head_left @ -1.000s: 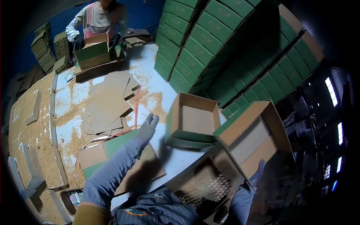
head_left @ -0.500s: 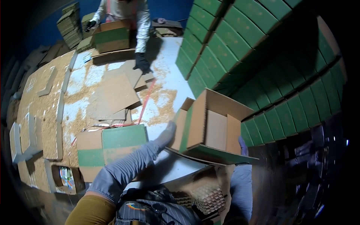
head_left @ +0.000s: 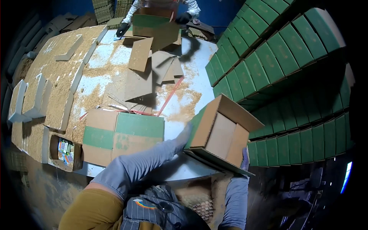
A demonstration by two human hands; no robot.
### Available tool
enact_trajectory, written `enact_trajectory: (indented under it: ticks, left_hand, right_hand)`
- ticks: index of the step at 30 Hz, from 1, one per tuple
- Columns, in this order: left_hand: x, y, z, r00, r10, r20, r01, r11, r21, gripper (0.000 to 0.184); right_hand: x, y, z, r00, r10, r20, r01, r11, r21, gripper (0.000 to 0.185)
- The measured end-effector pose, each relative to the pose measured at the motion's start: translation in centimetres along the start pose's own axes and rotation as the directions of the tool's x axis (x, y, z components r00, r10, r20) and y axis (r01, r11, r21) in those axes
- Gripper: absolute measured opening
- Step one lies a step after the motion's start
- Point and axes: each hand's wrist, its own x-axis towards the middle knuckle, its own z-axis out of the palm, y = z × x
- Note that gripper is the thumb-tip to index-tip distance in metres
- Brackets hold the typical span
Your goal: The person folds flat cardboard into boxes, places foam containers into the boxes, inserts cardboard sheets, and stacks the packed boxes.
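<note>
An open, empty cardboard box [head_left: 220,134] with green outer sides tilts over the table's front edge. My left hand [head_left: 184,137], gloved, presses on its left side; the fingertips are partly hidden by the box. At its lower right corner my right hand [head_left: 244,159] holds the other side, fingers upright along the cardboard. Flattened green and brown cardboard [head_left: 138,128] lies left of the box, beneath my left forearm. Below the box, near my apron, sit round, egg-like items [head_left: 203,209] in a tray.
Tall stacks of green boxes [head_left: 264,73] rise at the right. Across the table [head_left: 174,132] a co-worker's gloved hands [head_left: 183,17] are near another box [head_left: 151,23]. Loose cardboard sheets [head_left: 138,82] lie mid-table. Sawdust-like material and white strips [head_left: 76,78] cover the left; a small box of packets [head_left: 66,151] sits below.
The two separate boxes seen earlier came together, and the held box is now tilted between both my hands. My left hand moved right onto it. The co-worker's loose cardboard has shifted.
</note>
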Motion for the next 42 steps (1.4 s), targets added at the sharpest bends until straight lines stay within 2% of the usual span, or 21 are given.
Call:
enact_trajectory:
  ticks: [1, 2, 4, 6, 10, 12, 16, 17, 19, 22, 24, 26, 28, 30, 32, 33, 34, 36, 37, 40, 42]
  left_hand:
    - [-2.0, 2.4, 1.0, 0.998, -0.05, -0.047, 0.052, 0.998, 0.025, 0.071]
    - [0.4, -1.1, -1.4, 0.983, 0.181, -0.013, -0.16, 0.899, 0.408, 0.068]
    - [3.1, -6.2, -6.4, 0.846, 0.52, 0.122, -0.224, 0.138, 0.965, 0.065]
    - [-6.2, -0.1, -9.4, 0.862, 0.502, 0.065, -0.193, 0.207, 0.959, 0.066]
    - [-21.8, 0.2, -22.3, 0.869, 0.484, -0.107, 0.181, -0.111, 0.977, 0.09]
    - [-29.2, -2.7, -25.9, 0.948, 0.276, -0.157, 0.233, -0.268, 0.935, 0.103]
    - [-34.6, -7.6, -28.8, 0.967, 0.227, 0.114, 0.065, -0.655, 0.753, 0.062]
    - [-35.0, -6.9, -27.9, 0.95, 0.286, 0.122, 0.054, -0.536, 0.843, 0.048]
    - [-36.7, -2.1, -25.2, 0.94, 0.291, 0.178, -0.025, -0.464, 0.886, 0.044]
    - [-38.9, 7.3, -21.9, 0.82, 0.514, 0.25, -0.116, -0.279, 0.953, 0.034]
    - [-38.7, 12.9, -20.9, 0.806, 0.578, 0.128, -0.014, -0.198, 0.98, 0.03]
    - [-37.7, 18.3, -21.1, 0.944, 0.269, -0.19, 0.166, 0.109, 0.98, 0.045]
    - [-36.3, 20.7, -24.8, 0.992, 0.109, -0.063, 0.0, 0.5, 0.866, 0.034]
    - [-35.8, 22.3, -27.5, 0.996, -0.03, -0.079, 0.083, 0.531, 0.843, 0.035]
    - [-35.8, 22.3, -27.4, 0.99, 0.103, -0.1, 0.044, 0.446, 0.894, 0.038]
    - [-36.0, 22.0, -27.0, 0.968, 0.223, -0.111, 0.025, 0.357, 0.934, 0.041]
    - [-36.2, 21.1, -25.6, 0.864, 0.496, -0.088, 0.114, -0.023, 0.993, 0.048]
    - [-37.6, 22.9, -20.7, 0.88, 0.44, -0.179, 0.247, -0.102, 0.964, 0.056]
    - [-37.6, 20.7, -21.2, 0.791, 0.606, 0.088, 0.068, -0.23, 0.971, 0.061]
    - [-37.2, 18.6, -18.3, 0.895, 0.381, 0.233, -0.199, -0.126, 0.972, 0.06]
    - [-32.0, 13.6, -19.9, 0.89, 0.164, 0.427, -0.324, -0.432, 0.842, 0.058]
  right_hand:
    - [-2.1, -2.7, 5.3, 0.996, -0.03, -0.082, 0.041, 0.99, 0.138, 0.043]
    - [-1.4, -2.7, 5.2, 0.998, -0.009, -0.064, 0.018, 0.99, 0.139, 0.04]
    - [-0.1, -0.2, 1.5, 0.998, 0.044, -0.048, -0.042, 0.998, 0.044, 0.034]
    - [-1.2, 5.0, -3.1, 0.987, 0.133, -0.094, -0.144, 0.983, -0.115, 0.029]
    - [-11.0, 14.8, -1.2, 0.757, 0.637, -0.147, -0.645, 0.691, -0.325, 0.022]
    - [-11.6, 18.9, 3.8, 0.822, 0.561, 0.095, -0.52, 0.808, -0.277, 0.022]
    - [-12.1, 13.1, 19.4, 0.961, 0.17, 0.219, 0.014, 0.759, -0.651, 0.021]
    - [-12.7, 9.5, 23.6, 0.957, -0.001, 0.29, 0.207, 0.702, -0.681, 0.016]
    - [-12.4, 3.8, 27.6, 0.683, -0.288, 0.671, 0.729, 0.22, -0.648, 0.022]
    - [-14.2, -3.7, 34.5, 0.463, -0.415, 0.784, 0.887, 0.219, -0.408, 0.026]
    - [-14.6, -4.4, 38.5, 0.331, -0.302, 0.894, 0.936, -0.015, -0.351, 0.036]
    - [-13.0, -1.4, 39.5, 0.353, -0.231, 0.907, 0.931, -0.006, -0.364, 0.044]
    - [-11.6, -0.1, 40.3, 0.285, -0.314, 0.906, 0.9, -0.239, -0.366, 0.046]
    - [-11.2, 1.7, 38.7, 0.242, -0.354, 0.903, 0.887, -0.296, -0.354, 0.045]
    - [-11.5, 3.2, 37.1, -0.013, -0.5, 0.866, 0.864, -0.442, -0.242, 0.036]
    - [-11.3, 3.6, 37.0, 0.013, -0.544, 0.839, 0.898, -0.362, -0.249, 0.025]
    - [-11.0, 4.0, 37.4, 0.037, -0.583, 0.812, 0.932, -0.273, -0.239, 0.018]
    - [-10.3, 1.0, 41.0, 0.124, -0.618, 0.776, 0.991, 0.036, -0.13, 0.023]
    - [-10.2, -0.3, 40.8, 0.064, -0.562, 0.824, 0.997, 0.07, -0.03, 0.024]
    - [-11.4, -2.7, 43.4, -0.208, -0.134, 0.969, 0.947, 0.22, 0.234, 0.014]
    - [-12.8, 4.7, 43.4, -0.054, -0.028, 0.998, 0.9, 0.432, 0.061, 0.023]
